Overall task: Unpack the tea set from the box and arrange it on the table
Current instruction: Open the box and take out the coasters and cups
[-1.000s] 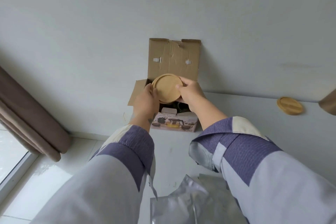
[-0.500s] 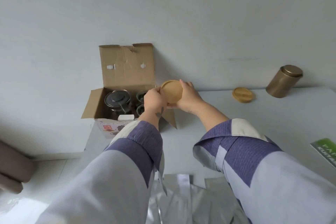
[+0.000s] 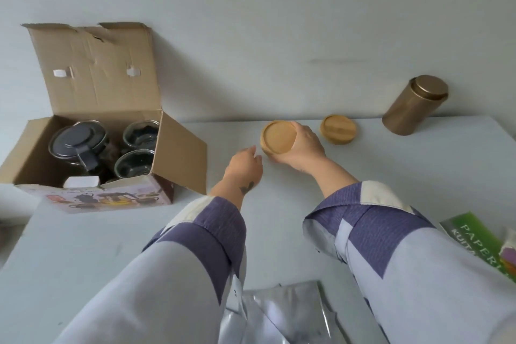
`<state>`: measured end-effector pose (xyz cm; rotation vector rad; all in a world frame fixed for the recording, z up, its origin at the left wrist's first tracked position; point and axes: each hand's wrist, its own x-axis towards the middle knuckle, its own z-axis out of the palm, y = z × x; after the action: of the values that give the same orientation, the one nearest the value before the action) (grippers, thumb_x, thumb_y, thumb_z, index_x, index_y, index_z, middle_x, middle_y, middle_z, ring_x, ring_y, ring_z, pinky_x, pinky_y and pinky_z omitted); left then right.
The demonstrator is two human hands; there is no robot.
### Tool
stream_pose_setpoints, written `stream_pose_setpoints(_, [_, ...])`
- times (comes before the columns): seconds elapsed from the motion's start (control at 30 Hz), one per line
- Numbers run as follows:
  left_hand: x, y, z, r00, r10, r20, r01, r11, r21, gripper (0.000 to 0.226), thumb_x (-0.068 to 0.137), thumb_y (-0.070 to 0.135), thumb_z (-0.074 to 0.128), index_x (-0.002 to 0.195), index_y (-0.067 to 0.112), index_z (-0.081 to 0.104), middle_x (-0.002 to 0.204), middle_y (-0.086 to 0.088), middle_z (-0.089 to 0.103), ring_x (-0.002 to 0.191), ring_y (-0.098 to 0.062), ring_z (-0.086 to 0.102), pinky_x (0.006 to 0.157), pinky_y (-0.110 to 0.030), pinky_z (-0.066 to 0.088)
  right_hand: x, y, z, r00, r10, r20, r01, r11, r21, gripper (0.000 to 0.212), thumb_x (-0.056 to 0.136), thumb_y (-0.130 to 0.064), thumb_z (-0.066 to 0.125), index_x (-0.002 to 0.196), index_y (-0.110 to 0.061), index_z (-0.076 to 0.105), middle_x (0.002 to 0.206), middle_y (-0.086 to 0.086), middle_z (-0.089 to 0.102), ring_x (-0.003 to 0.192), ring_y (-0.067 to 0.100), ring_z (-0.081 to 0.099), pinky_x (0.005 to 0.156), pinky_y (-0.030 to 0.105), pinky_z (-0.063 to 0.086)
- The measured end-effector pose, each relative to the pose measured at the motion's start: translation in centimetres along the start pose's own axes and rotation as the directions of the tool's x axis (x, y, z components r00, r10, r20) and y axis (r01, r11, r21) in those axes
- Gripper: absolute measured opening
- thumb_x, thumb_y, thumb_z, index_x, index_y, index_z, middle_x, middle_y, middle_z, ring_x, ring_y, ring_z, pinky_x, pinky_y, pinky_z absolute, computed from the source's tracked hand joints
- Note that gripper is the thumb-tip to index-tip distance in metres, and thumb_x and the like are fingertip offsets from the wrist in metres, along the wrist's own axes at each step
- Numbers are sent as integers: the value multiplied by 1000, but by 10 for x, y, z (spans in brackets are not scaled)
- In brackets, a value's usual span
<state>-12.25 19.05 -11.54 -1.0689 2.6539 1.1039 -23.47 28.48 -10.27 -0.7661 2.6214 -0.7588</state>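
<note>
- Head view shows your right hand (image 3: 303,148) curled round a round wooden coaster (image 3: 279,137), fingers wrapped on its far rim and thumb under the near edge, tilted and low over the desk (image 3: 363,176) near its back edge.
- Your left hand (image 3: 244,162) is just beside the coaster, holding nothing, fingers loosely bent; whether a fingertip touches the rim cannot be told.
- Done so far, as I judge it: one wooden coaster, the second coaster (image 3: 338,129), already lies flat by the back edge, just right of the one you hold.
- Left to do: the cardboard box (image 3: 178,153) at the desk's left back corner is open and holds a glass teapot (image 3: 76,142) with a dark lid and two glass cups (image 3: 141,131), so most of the set is not yet out.
- Materials: the coasters are pale wood, flat discs with a raised lip; the glassware is clear, smooth and likely slippery; the box is creased, torn corrugated card.
- Also on the desk: a brass-coloured metal tin (image 3: 413,105) at the back right, a crinkled silver foil bag (image 3: 279,315) at the near edge, a green packet (image 3: 474,237) at the right edge.
</note>
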Motion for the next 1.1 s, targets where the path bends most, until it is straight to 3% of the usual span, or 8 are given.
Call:
stream_pose_setpoints(0.07, [7, -3, 15, 996, 11, 92, -24, 989, 147, 55, 101, 28, 36, 151, 12, 18, 159, -6, 11, 146, -24, 13, 116, -39, 20, 15, 14, 3, 1000, 5, 6, -5, 1000, -22, 103, 59, -47, 83, 144, -22, 30, 142, 4, 40, 133, 24, 37, 105, 38, 39])
stream_pose_setpoints(0.13, [13, -7, 25, 990, 13, 142, -50, 963, 266, 66, 99, 34, 44, 152, 15, 8, 160, -3, -5, 147, -20, -6, 119, -41, 11, 30, 24, 8, 1000, 18, 9, -18, 997, -69, 106, 61, -49, 81, 146, -18, 26, 144, 6, 38, 135, 26, 33, 107, 38, 37])
stream_pose_setpoints(0.27, [22, -14, 30, 978, -18, 210, -68, 917, 393, 85, 93, 44, 52, 152, 20, -5, 158, -1, -20, 146, -20, -16, 119, -40, 4, 56, 34, 16, 1000, 18, -26, -22, 987, -156, 109, 65, -56, 75, 148, -11, 21, 146, 9, 36, 136, 30, 29, 111, 36, 28])
stream_pose_setpoints(0.43, [25, -12, 33, 978, -42, 206, -49, 908, 415, 85, 94, 43, 51, 152, 22, -7, 157, 0, -22, 145, -20, -17, 118, -40, 1, 75, 39, 29, 992, 61, -113, -77, 986, -148, 104, 69, -54, 72, 147, -8, 22, 146, 9, 37, 133, 33, 29, 109, 35, 26])
stream_pose_setpoints(0.6, [27, -13, 35, 978, -50, 203, -45, 898, 438, 85, 94, 43, 50, 151, 22, -10, 157, 0, -24, 145, -20, -18, 118, -40, 1, 84, 42, 37, 983, 85, -160, -100, 991, -87, 89, 67, -47, 76, 139, -13, 35, 138, 8, 45, 128, 32, 35, 101, 35, 34])
stream_pose_setpoints(1.1, [28, -16, 37, 981, -49, 190, -36, 906, 422, 84, 94, 42, 50, 151, 24, -9, 157, 1, -23, 145, -18, -18, 119, -39, 1, 90, 40, 38, 984, 113, -136, -125, 988, -90, 87, 67, -49, 75, 138, -18, 35, 137, 11, 42, 128, 32, 34, 102, 37, 34])
